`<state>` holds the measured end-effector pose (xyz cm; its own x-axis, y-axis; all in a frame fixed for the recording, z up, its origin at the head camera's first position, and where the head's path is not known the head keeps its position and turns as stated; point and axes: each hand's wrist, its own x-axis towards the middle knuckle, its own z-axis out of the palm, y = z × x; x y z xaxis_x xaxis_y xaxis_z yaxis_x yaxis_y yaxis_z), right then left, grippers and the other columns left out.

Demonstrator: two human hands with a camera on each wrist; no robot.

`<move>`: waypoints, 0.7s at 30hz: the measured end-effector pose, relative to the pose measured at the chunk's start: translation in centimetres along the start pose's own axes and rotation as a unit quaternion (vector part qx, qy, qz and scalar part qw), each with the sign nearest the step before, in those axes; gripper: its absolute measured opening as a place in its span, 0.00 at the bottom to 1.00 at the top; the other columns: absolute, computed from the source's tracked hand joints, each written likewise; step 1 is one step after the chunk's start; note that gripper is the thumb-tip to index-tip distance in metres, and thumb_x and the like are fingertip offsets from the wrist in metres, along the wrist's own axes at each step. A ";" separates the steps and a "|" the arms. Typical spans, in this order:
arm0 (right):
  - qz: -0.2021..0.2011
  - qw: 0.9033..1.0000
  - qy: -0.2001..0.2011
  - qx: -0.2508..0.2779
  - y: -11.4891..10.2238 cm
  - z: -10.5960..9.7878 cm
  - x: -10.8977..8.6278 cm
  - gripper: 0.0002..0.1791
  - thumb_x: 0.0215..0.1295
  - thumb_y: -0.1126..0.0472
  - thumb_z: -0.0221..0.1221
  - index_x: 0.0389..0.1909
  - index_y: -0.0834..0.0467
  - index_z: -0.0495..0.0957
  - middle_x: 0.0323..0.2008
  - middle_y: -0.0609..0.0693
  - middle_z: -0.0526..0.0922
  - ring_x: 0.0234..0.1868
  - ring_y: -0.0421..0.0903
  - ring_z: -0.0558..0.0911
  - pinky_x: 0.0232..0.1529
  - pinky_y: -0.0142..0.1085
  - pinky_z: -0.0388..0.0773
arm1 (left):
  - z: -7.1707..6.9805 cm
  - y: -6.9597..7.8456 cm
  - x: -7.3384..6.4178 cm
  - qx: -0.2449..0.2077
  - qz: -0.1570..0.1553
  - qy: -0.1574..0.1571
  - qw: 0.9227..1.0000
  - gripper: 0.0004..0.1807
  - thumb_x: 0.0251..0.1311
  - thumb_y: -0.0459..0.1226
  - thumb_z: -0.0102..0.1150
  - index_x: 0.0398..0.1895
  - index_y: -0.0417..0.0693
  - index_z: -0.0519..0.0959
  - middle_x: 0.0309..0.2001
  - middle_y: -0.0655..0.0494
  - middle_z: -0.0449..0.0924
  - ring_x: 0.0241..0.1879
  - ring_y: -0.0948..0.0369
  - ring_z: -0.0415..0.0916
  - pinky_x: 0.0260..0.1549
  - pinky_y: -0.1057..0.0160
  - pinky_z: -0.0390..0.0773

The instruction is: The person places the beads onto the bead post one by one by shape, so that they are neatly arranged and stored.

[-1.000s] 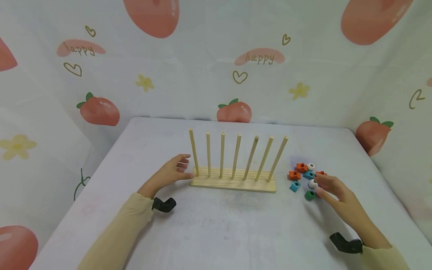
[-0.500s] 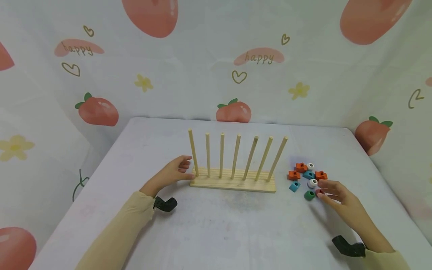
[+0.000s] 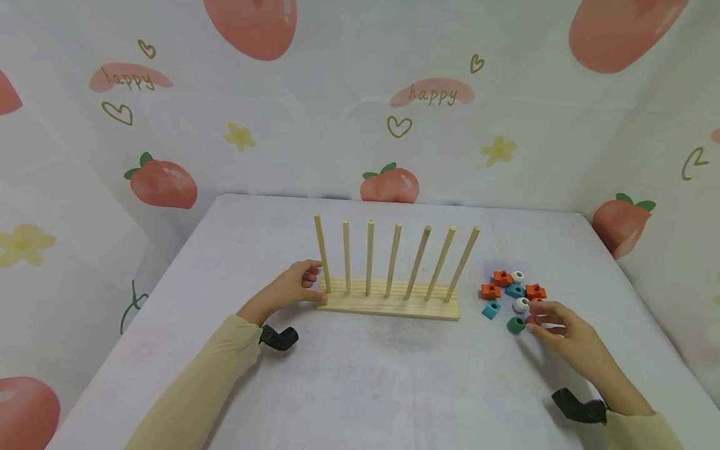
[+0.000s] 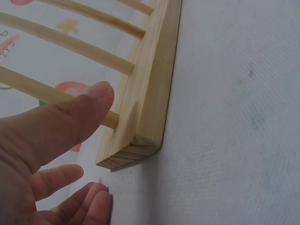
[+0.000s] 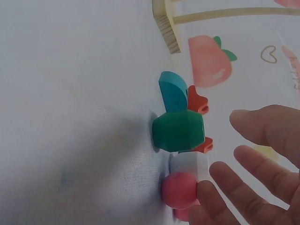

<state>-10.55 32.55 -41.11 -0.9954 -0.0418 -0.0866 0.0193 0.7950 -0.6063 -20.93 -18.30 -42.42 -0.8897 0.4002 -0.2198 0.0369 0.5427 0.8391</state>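
Observation:
A wooden peg rack (image 3: 388, 307) with several upright dowels stands mid-table. My left hand (image 3: 287, 290) is at its left end, fingers loosely bent. In the left wrist view the thumb (image 4: 96, 101) lies across the end dowel (image 4: 28, 86), with the other fingers apart from it; contact cannot be told. My right hand (image 3: 570, 334) hovers by a group of small beads, thumb and fingers apart. Closest to it are a pink bead (image 5: 179, 190), partly hidden in the head view, and a green bead (image 5: 176, 131). Neither sits between its fingertips.
Beside these lie white beads (image 3: 520, 305), blue beads (image 3: 491, 310) and orange star-shaped beads (image 3: 490, 292). The rack's right end is a short way left of the group. A printed cloth (image 3: 315, 125) hangs behind the table (image 3: 349, 387).
My right hand drew back slightly, baring an orange bead and part of the pink one; its thumb then dipped toward the green bead. The left hand shifted slightly right along the rack's end.

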 end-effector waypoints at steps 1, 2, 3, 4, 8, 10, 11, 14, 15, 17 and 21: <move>0.000 1.000 0.001 -0.001 0.0 0.0 0.1 0.30 0.68 0.47 0.57 0.61 0.64 0.68 0.55 0.66 0.77 0.53 0.60 0.77 0.37 0.18 0.71 | 0.0 0.0 0.0 -0.002 0.001 -0.001 1.000 0.47 0.52 0.38 0.72 0.71 0.34 0.56 0.64 0.35 0.63 0.62 0.44 0.65 0.64 0.48 0.67; 0.000 1.000 0.001 -0.003 0.0 0.0 0.1 0.30 0.68 0.47 0.57 0.61 0.64 0.68 0.55 0.66 0.77 0.53 0.60 0.77 0.37 0.18 0.72 | 0.0 0.0 0.0 -0.003 0.000 -0.001 1.000 0.47 0.52 0.38 0.72 0.71 0.34 0.56 0.64 0.35 0.62 0.63 0.44 0.64 0.64 0.48 0.67; -0.003 1.000 0.002 -0.002 0.0 0.0 0.2 0.30 0.68 0.47 0.58 0.61 0.64 0.68 0.54 0.66 0.77 0.52 0.60 0.77 0.38 0.21 0.75 | 0.0 -0.1 0.0 -0.001 0.003 -0.004 1.000 0.47 0.52 0.38 0.72 0.71 0.33 0.56 0.64 0.35 0.62 0.63 0.44 0.64 0.64 0.48 0.67; -0.004 1.000 0.004 -0.004 0.0 -0.1 0.2 0.29 0.68 0.47 0.58 0.60 0.64 0.69 0.54 0.66 0.77 0.52 0.59 0.78 0.38 0.21 0.75 | 0.0 -0.1 0.0 0.002 0.005 -0.006 1.000 0.47 0.52 0.38 0.72 0.71 0.32 0.55 0.64 0.35 0.61 0.63 0.44 0.63 0.64 0.48 0.67; -0.015 1.000 0.020 -0.011 0.1 -0.1 0.2 0.27 0.67 0.49 0.60 0.58 0.63 0.71 0.53 0.65 0.78 0.47 0.46 0.80 0.37 0.22 0.76 | 0.2 0.0 0.2 0.020 0.007 -0.011 1.000 0.48 0.51 0.37 0.73 0.71 0.31 0.55 0.62 0.34 0.60 0.62 0.44 0.63 0.64 0.49 0.67; -0.015 0.999 0.029 -0.017 0.2 -0.2 0.2 0.26 0.66 0.49 0.60 0.58 0.62 0.72 0.53 0.64 0.79 0.46 0.42 0.79 0.36 0.19 0.73 | 0.2 0.1 0.3 0.031 0.008 -0.009 0.999 0.48 0.50 0.36 0.74 0.70 0.30 0.56 0.61 0.34 0.60 0.61 0.44 0.64 0.64 0.49 0.68; -0.014 0.999 0.030 -0.017 0.2 -0.2 0.2 0.26 0.66 0.49 0.60 0.57 0.62 0.72 0.53 0.64 0.79 0.46 0.42 0.79 0.36 0.18 0.72 | 0.3 0.2 0.4 0.034 0.006 -0.007 0.999 0.48 0.49 0.35 0.74 0.70 0.30 0.57 0.60 0.35 0.61 0.60 0.45 0.64 0.63 0.50 0.68; -0.005 1.000 0.022 -0.015 0.2 -0.2 0.2 0.27 0.67 0.48 0.59 0.58 0.62 0.71 0.53 0.65 0.78 0.49 0.53 0.79 0.35 0.17 0.71 | 0.4 0.3 0.4 0.043 -0.001 -0.005 0.999 0.47 0.49 0.34 0.74 0.69 0.30 0.58 0.58 0.36 0.61 0.59 0.46 0.64 0.63 0.51 0.69; 0.002 1.000 0.020 -0.016 0.2 -0.2 0.2 0.28 0.68 0.47 0.58 0.59 0.62 0.71 0.54 0.65 0.78 0.51 0.55 0.78 0.36 0.18 0.71 | 0.4 0.4 0.4 0.050 0.001 -0.004 0.999 0.47 0.48 0.34 0.74 0.69 0.30 0.59 0.57 0.36 0.61 0.58 0.46 0.65 0.63 0.51 0.69; 0.011 1.000 0.013 -0.012 0.2 -0.3 0.3 0.29 0.68 0.45 0.57 0.59 0.63 0.70 0.55 0.66 0.76 0.53 0.60 0.76 0.36 0.19 0.72 | 0.4 0.4 0.4 0.052 -0.005 -0.002 0.999 0.46 0.48 0.34 0.74 0.68 0.31 0.60 0.56 0.37 0.61 0.59 0.46 0.65 0.63 0.51 0.69; 0.021 1.000 0.013 -0.010 0.4 -0.3 0.4 0.31 0.67 0.44 0.57 0.60 0.63 0.70 0.56 0.66 0.76 0.54 0.61 0.76 0.35 0.19 0.72 | 0.4 0.4 0.4 0.060 -0.006 -0.001 0.998 0.45 0.47 0.35 0.75 0.67 0.32 0.62 0.55 0.37 0.62 0.58 0.46 0.66 0.63 0.51 0.70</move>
<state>-10.96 33.03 -41.18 -0.9958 0.0069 -0.0917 0.0596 0.8080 -0.5861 -21.06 -17.65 -42.37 -0.8899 0.3935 -0.2307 0.0797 0.6322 0.7707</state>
